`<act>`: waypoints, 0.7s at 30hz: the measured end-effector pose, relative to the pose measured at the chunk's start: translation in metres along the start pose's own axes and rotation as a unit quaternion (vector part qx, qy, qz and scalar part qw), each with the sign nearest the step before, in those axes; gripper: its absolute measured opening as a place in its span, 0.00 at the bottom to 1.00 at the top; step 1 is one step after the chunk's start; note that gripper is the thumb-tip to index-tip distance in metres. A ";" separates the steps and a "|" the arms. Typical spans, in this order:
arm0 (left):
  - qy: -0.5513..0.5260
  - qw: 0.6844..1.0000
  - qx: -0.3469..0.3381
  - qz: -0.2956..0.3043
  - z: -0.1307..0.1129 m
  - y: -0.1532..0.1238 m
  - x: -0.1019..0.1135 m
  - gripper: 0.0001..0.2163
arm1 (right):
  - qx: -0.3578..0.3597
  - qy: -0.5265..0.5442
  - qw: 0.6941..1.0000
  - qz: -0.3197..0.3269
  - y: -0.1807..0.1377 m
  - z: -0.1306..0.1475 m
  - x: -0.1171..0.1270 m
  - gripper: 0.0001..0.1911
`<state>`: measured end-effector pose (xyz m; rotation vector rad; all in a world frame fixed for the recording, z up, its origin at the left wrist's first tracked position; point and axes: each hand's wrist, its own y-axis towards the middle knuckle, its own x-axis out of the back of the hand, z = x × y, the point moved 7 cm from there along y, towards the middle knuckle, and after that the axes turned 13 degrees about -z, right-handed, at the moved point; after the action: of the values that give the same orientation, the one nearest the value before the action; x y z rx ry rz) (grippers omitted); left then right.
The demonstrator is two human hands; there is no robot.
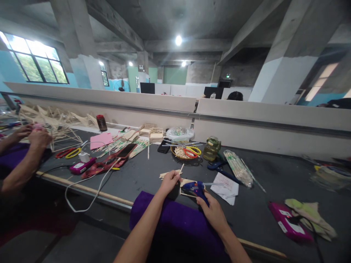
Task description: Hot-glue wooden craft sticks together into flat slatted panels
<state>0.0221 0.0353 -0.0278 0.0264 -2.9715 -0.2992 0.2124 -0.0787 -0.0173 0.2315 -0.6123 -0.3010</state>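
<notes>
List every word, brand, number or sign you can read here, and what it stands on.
No text can be read for certain.
Blue glue gun in the right hand: nothing legible.
White paper beside it: marks too faint and small.
Magenta box at right: white markings, too blurred.
Lit green sign at the back: too small.

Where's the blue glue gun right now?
In the head view, the blue glue gun is in the person's right hand, between the left hand and the white paper.
</notes>
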 end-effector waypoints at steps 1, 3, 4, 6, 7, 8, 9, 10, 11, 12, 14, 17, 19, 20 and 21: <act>-0.002 1.000 -0.001 0.001 0.000 0.000 0.000 0.12 | 0.000 0.000 1.000 -0.002 0.000 0.000 0.000 0.26; -0.005 1.000 -0.002 0.003 0.001 0.000 -0.001 0.12 | 0.000 -0.001 1.000 -0.006 0.000 0.001 0.001 0.26; -0.005 1.000 -0.003 0.003 0.001 0.001 -0.001 0.12 | 0.001 0.000 1.000 -0.007 0.000 0.001 0.001 0.26; -0.004 1.000 -0.007 0.002 0.000 0.001 -0.001 0.12 | 0.002 0.007 1.000 -0.006 0.000 0.001 0.001 0.26; -0.003 1.000 -0.008 0.002 0.000 0.001 0.000 0.12 | 0.002 0.010 1.000 -0.007 0.000 0.000 0.001 0.26; -0.002 1.000 -0.010 0.003 -0.001 0.001 0.000 0.12 | 0.001 0.012 1.000 -0.007 0.000 0.000 0.001 0.25; -0.003 1.000 -0.010 0.004 -0.001 0.001 -0.001 0.12 | 0.000 0.013 1.000 -0.008 0.000 -0.001 0.001 0.25; -0.004 1.000 -0.010 0.005 -0.002 0.000 -0.001 0.12 | -0.001 0.012 1.000 -0.009 0.000 -0.002 0.001 0.25; -0.006 1.000 -0.010 0.005 -0.002 0.000 -0.001 0.12 | -0.001 0.011 1.000 -0.010 0.000 -0.002 0.001 0.26; -0.008 1.000 -0.010 0.004 -0.002 0.000 -0.001 0.12 | -0.001 0.008 1.000 -0.011 0.000 -0.002 0.001 0.26; -0.010 1.000 -0.010 0.004 -0.002 0.000 -0.001 0.12 | 0.002 0.001 1.000 -0.013 0.000 -0.002 0.001 0.27; -0.007 1.000 -0.010 0.006 0.000 0.001 -0.001 0.12 | 0.011 -0.012 1.000 -0.014 0.000 -0.001 0.001 0.26; -0.002 1.000 -0.012 0.005 0.000 0.001 0.000 0.12 | 0.014 -0.012 1.000 -0.007 0.000 0.000 0.001 0.26; 0.001 1.000 -0.014 0.004 0.001 0.001 0.000 0.12 | 0.013 -0.010 1.000 -0.004 0.000 -0.001 0.000 0.26; 0.004 1.000 -0.016 0.003 0.000 0.001 0.000 0.12 | 0.010 -0.008 1.000 -0.003 0.000 -0.001 0.000 0.26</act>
<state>0.0220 0.0368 -0.0280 0.0137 -2.9581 -0.3447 0.2132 -0.0788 -0.0182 0.2513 -0.6303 -0.3028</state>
